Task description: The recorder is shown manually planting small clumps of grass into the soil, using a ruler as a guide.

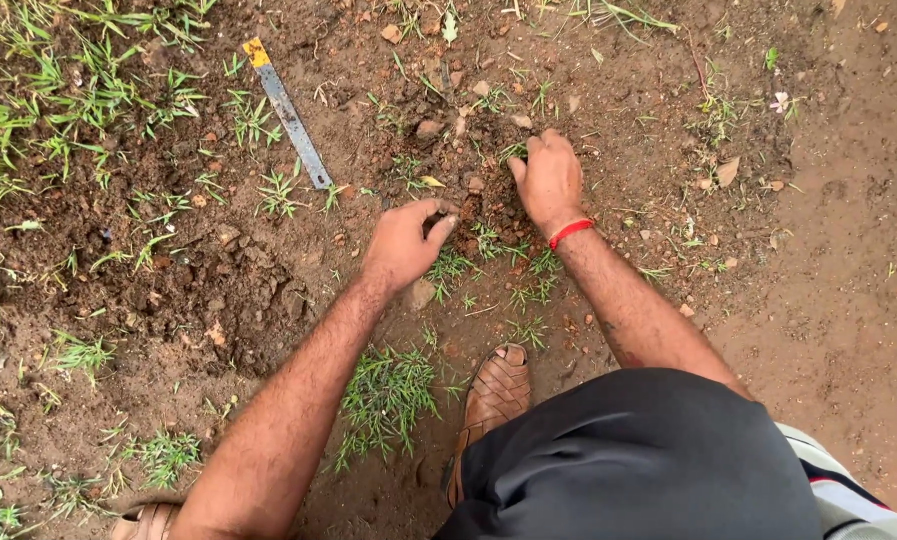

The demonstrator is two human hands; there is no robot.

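Damp brown soil [268, 290] underhand | left hand [400, 245] pinched narrow on small dark clod [431, 224] | right hand [548, 180] curled into grass tuft [513, 152], closure hidden, cannot tell | metal blade [290, 116] well left of grips | risk: wet blades tearing, roots left behind.

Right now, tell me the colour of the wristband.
Red wristband on the right hand, head view.

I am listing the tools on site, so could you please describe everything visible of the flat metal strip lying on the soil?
The metal strip is a long, narrow, flat blade of dull grey metal with a yellow patch at its far end. It lies flat on bare brown soil, running diagonally from upper left towards lower right, with grass tufts beside it. Nothing holds it; the left hand is nearest, well apart from it.
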